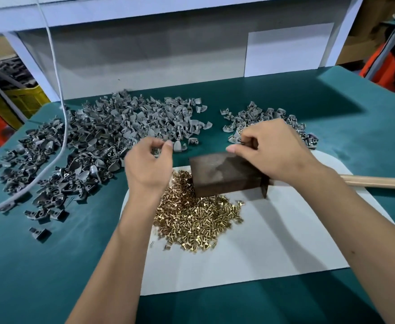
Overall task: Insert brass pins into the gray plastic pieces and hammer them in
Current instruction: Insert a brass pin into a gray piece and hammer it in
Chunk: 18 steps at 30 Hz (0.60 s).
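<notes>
Both hands hover above the tabletop (51, 265): the left hand (148, 164), fingers loosely curled, seems empty, though blur hides its fingertips; the right hand (268, 153) pinches something small over the dark block (224, 174), probably a gray piece. Brass pins (196, 220) lie heaped directly below and between the hands, nearer the left. A hammer handle (378, 182) runs rightward behind the right wrist.

A green table (51, 265) carries gray plastic pieces (112, 136) upper left and a white sheet (273, 242) at center.
</notes>
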Available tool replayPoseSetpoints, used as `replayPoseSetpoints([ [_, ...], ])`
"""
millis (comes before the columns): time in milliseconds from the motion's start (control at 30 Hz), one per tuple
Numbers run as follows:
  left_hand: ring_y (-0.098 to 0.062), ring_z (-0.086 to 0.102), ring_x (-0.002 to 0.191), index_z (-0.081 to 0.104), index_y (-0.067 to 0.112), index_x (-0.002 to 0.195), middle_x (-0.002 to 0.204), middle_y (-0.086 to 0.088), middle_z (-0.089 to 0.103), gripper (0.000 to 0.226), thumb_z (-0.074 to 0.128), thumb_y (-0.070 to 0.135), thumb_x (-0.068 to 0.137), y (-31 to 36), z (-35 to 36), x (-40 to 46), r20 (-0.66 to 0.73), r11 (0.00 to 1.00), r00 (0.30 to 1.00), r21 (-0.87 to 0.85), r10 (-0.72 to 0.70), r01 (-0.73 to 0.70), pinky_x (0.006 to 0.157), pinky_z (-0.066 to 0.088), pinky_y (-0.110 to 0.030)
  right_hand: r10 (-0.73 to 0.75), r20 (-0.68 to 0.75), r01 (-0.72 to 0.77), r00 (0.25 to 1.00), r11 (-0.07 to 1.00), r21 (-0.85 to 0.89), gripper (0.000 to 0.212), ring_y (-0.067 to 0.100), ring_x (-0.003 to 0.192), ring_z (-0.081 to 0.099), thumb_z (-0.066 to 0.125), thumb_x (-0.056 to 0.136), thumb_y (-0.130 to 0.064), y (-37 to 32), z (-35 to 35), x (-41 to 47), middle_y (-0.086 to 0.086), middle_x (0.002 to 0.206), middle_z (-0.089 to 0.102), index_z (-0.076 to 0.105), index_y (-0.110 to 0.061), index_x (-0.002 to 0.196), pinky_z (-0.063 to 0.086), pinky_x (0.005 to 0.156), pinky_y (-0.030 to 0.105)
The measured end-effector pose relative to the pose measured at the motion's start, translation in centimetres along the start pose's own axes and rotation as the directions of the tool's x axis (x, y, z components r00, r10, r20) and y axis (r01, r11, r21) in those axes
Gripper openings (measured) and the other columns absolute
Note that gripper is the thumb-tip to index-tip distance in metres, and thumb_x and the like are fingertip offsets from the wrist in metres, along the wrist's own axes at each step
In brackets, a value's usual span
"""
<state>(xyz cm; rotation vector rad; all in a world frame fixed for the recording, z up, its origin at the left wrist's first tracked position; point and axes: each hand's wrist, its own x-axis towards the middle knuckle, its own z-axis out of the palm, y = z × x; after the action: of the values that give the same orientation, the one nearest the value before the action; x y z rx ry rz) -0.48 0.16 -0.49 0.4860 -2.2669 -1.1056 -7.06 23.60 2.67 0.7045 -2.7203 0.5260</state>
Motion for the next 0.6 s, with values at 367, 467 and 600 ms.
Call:
replayPoseSetpoints([
  [367,-0.018,0.067,0.086,0.074,0.025,0.081,0.078,0.005,0.071,0.007,0.081,0.027,0.082,-5.3,-5.3,3.4,-0.097,0.908,0.954,0.293,-0.284,0.3,0.069,0.052,-0.025,0.296,-0.02,-0.297,0.955,0.954,-0.03,0.049,0.031,0.073,0.064,0.083,0.074,-0.06,-0.7,-0.9,4.1,0.005,0.064,0.066,0.062,-0.019,0.059,0.046,0.068,0.031],
  [467,-0.013,0.063,0.073,0.07,0.024,0.074,0.072,0.007,0.067,0.014,0.08,0.018,0.081,-5.2,-5.2,3.3,-0.092,0.909,0.961,0.313,-0.259,0.275,0.054,0.04,-0.018,0.057,0.089,-0.059,0.994,0.998,0.018,0.03,0.022,0.075,0.066,0.079,0.083,-0.048,-4.8,0.2,4.3,-0.005,0.072,0.067,0.065,-0.024,0.071,0.054,0.074,0.033],
  [600,-0.026,0.066,0.084,0.071,0.021,0.079,0.083,0.0,0.071,0.019,0.064,0.005,0.083,-4.9,-4.9,3.0,-0.076,0.912,0.971,0.333,-0.226,0.238,0.063,0.049,-0.03,-0.203,0.281,0.203,0.938,0.979,0.029,0.005,0.018,0.084,0.067,0.077,0.088,-0.031,-10.3,2.7,4.6,-0.01,0.086,0.067,0.073,-0.028,0.087,0.057,0.08,0.034],
])
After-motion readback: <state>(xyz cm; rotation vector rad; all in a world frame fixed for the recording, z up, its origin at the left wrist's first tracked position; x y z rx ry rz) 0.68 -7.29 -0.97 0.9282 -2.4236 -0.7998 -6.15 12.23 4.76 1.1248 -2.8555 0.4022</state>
